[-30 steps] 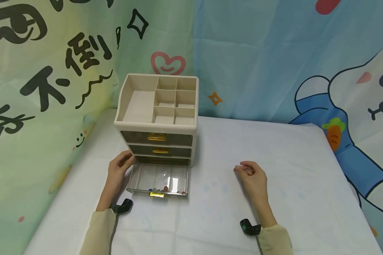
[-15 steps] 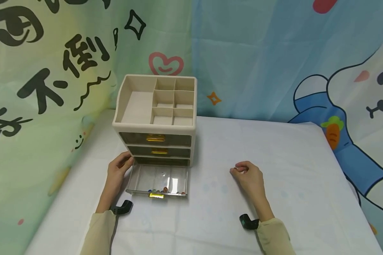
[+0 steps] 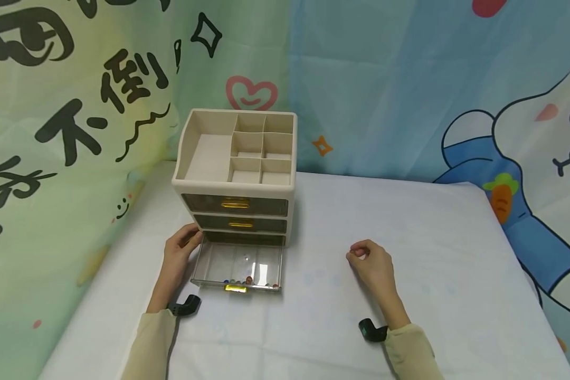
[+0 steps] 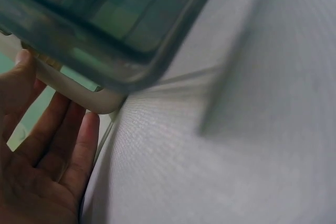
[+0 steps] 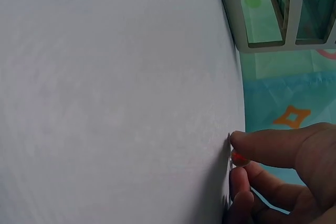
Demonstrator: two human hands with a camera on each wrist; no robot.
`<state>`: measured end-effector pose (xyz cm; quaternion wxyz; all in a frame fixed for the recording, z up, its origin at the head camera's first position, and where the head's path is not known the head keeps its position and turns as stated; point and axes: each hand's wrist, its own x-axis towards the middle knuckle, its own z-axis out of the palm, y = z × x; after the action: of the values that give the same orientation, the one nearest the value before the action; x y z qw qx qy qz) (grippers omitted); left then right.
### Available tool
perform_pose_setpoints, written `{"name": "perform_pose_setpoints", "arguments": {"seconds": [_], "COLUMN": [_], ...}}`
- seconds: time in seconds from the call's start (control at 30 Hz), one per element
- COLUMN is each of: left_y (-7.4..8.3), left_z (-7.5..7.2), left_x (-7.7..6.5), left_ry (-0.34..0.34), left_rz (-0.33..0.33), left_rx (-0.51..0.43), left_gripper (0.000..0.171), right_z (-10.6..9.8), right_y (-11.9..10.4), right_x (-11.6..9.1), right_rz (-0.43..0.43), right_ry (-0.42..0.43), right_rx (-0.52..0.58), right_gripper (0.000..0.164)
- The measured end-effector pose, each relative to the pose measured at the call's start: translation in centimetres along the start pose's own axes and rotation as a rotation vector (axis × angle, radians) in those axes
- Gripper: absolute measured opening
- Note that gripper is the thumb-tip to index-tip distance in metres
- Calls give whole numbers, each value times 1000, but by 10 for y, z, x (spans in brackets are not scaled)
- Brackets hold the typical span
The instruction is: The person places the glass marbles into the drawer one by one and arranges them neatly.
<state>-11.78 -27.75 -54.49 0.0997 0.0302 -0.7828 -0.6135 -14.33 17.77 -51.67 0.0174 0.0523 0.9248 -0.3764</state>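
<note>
A cream desktop drawer organizer [image 3: 233,187] stands on the table, its lowest clear drawer [image 3: 218,264] pulled out. Several small coloured marbles [image 3: 249,279] lie along that drawer's front, behind a gold handle [image 3: 235,288]. My left hand [image 3: 177,258] holds the organizer's lower left side; in the left wrist view the thumb [image 4: 23,72] is at the frame's edge and the fingers lie along the side. To the right, low over the cloth, my right hand [image 3: 372,266] pinches a red-orange marble [image 5: 240,158] between thumb and fingers, mostly covered in the head view.
Two upper drawers with gold handles [image 3: 235,205] are closed. The organizer's top has one large bay and several small compartments [image 3: 247,169]. A white cloth [image 3: 323,327] covers the table. A printed curtain [image 3: 361,95] hangs behind and along the left.
My right hand has shifted slightly left toward the organizer, its fingers drawn closer round the marble. The left hand and the open drawer stay in place; the head view sways a little.
</note>
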Motion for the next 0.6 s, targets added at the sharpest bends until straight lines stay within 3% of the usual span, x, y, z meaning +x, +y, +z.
{"name": "perform_pose_setpoints", "arguments": {"seconds": [0.33,0.6], "left_y": [0,-1], "left_z": [-2,3], "left_x": [3,1], "left_ry": [13,13], "left_rz": [9,-5], "left_rx": [-2,-19], "left_gripper": [30,30], "right_z": [1,2], "right_y": [-13,-30], "right_x": [-2,-2], "right_rz": [-5,9], "right_ry": [-106,-260], "right_rx": [25,128], "right_gripper": [19,20]}}
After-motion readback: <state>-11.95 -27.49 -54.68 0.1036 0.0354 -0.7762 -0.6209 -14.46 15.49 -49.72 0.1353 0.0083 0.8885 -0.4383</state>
